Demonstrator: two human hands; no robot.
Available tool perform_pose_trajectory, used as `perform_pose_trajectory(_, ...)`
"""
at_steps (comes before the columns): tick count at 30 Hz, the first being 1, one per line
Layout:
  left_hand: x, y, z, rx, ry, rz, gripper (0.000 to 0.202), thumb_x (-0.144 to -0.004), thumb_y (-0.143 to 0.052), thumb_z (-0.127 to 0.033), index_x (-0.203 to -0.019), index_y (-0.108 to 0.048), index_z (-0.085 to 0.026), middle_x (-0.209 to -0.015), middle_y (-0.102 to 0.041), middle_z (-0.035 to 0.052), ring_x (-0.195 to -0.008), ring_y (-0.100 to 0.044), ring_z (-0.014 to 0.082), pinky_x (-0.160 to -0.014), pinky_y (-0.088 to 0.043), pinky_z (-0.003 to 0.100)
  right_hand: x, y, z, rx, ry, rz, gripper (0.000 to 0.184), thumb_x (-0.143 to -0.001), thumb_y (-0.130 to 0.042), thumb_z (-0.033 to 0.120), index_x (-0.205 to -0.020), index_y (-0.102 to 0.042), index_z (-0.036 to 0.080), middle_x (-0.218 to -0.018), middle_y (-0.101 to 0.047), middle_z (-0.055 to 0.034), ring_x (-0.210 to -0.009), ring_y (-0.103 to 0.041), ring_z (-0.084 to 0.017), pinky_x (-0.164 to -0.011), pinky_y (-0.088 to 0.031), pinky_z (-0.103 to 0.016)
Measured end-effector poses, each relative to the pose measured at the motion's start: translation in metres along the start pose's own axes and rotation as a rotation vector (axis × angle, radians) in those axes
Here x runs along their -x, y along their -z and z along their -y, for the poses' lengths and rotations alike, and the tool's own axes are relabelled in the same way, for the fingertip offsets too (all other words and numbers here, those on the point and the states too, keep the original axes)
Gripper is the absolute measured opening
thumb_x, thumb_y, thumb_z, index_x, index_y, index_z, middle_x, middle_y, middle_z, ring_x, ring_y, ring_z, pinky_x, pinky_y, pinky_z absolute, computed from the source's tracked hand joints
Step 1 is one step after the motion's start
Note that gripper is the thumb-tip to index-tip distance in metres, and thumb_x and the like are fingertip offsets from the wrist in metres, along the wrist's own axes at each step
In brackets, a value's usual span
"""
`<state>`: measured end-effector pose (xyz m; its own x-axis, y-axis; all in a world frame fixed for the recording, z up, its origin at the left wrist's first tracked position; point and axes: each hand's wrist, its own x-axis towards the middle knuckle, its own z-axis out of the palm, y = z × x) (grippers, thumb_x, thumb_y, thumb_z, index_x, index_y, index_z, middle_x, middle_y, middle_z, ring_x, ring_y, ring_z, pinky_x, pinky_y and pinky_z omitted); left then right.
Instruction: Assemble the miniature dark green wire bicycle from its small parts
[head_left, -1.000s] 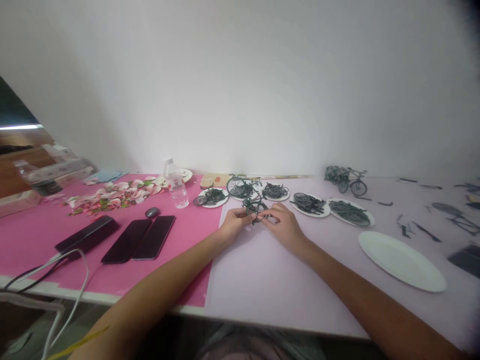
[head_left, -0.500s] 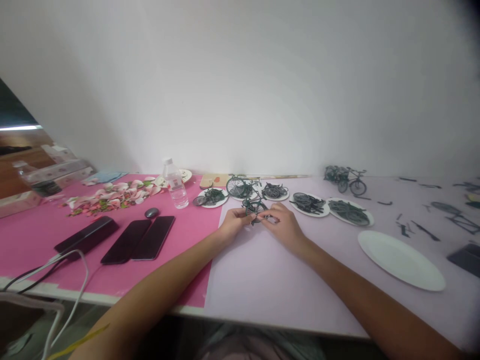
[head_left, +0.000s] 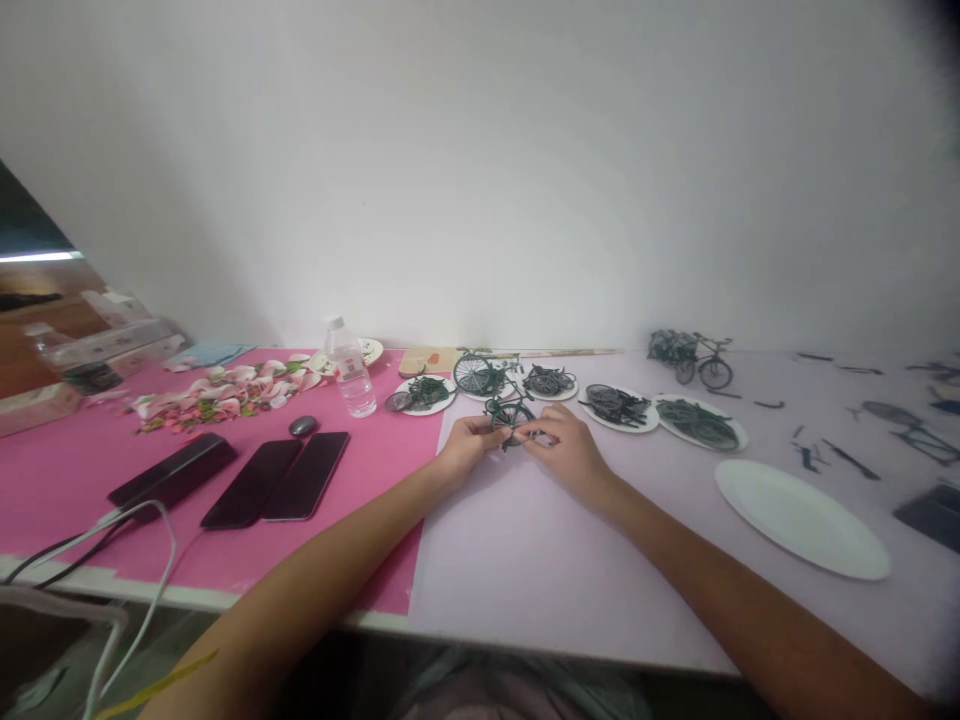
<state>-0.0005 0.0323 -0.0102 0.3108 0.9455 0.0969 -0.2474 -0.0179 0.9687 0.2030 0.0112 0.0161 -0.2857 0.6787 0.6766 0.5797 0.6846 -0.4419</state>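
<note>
A small dark green model bicycle is held up between both hands over the pale sheet, one wheel near me and the other pointing away. My left hand pinches it at the near wheel from the left. From the right, the thumb and fingertips of my right hand close on the same wheel near its hub. Whether a tiny part sits between the right fingertips is too small to tell. Just beyond the hands lie plates of dark bicycle parts, among them a plate with wheels and one with frames.
A water bottle, two phones, a black power bank and pink petals lie on the pink left side. To the right are a white plate, a standing model bicycle and loose dark parts.
</note>
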Motion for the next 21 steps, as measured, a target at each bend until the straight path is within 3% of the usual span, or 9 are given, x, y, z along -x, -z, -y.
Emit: perform_pose_trajectory(21, -0.0021, 0.0021, 0.0032, -0.014, 0.005, 0.016, 0.039, -0.069, -0.091, -0.046, -0.082, -0.077, -0.012, -0.074, -0.069, 0.0062, -0.061, -0.049, 0.0113, -0.061, -0.032, 0.026, -0.0013, 0.0011, 0.0004, 0.008, 0.029, 0.011, 0.015, -0.095, -0.071, 0.032, -0.086, -0.08, 0.024, -0.067, -0.052, -0.0019, -0.075, -0.052, -0.022, -0.069, -0.044, -0.033)
